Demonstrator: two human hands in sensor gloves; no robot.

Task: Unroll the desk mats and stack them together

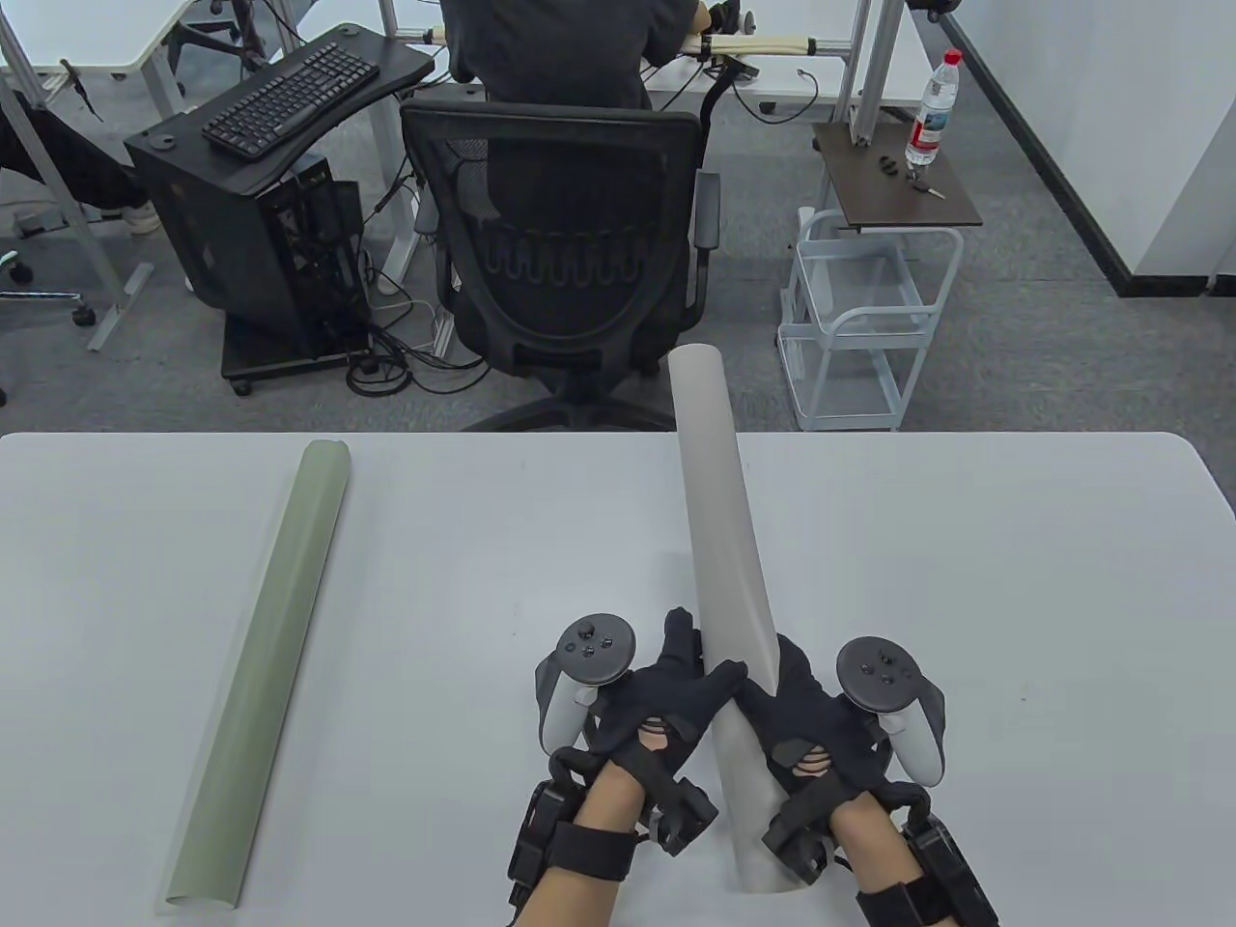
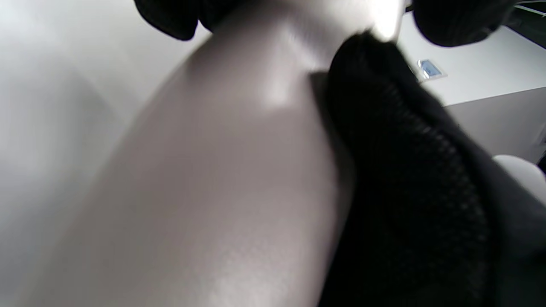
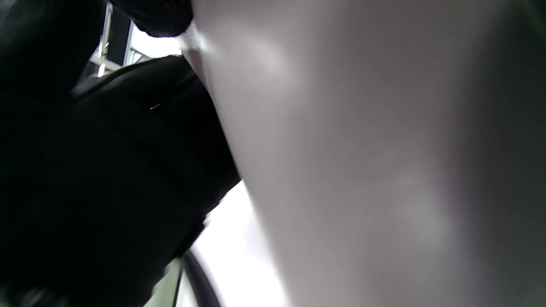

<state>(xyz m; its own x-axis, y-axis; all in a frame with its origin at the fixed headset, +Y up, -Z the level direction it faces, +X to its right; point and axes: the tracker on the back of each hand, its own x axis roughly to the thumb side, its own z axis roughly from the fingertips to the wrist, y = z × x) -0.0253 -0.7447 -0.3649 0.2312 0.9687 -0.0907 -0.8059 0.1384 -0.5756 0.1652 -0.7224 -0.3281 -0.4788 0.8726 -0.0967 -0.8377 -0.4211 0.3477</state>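
A rolled grey desk mat (image 1: 719, 541) runs from the near table edge out past the far edge, its far end raised. My left hand (image 1: 676, 686) grips it from the left and my right hand (image 1: 797, 700) grips it from the right, both near its near end. The grey roll fills the left wrist view (image 2: 204, 192) and the right wrist view (image 3: 362, 162), with black gloved fingers (image 2: 409, 179) against it. A rolled green desk mat (image 1: 266, 666) lies flat on the left side of the white table (image 1: 1014, 599), apart from both hands.
Beyond the table's far edge stand a black office chair (image 1: 570, 251) with a seated person, a black computer stand with a keyboard (image 1: 290, 97), and a white wire cart (image 1: 859, 319) with a water bottle (image 1: 932, 106) on a side shelf.
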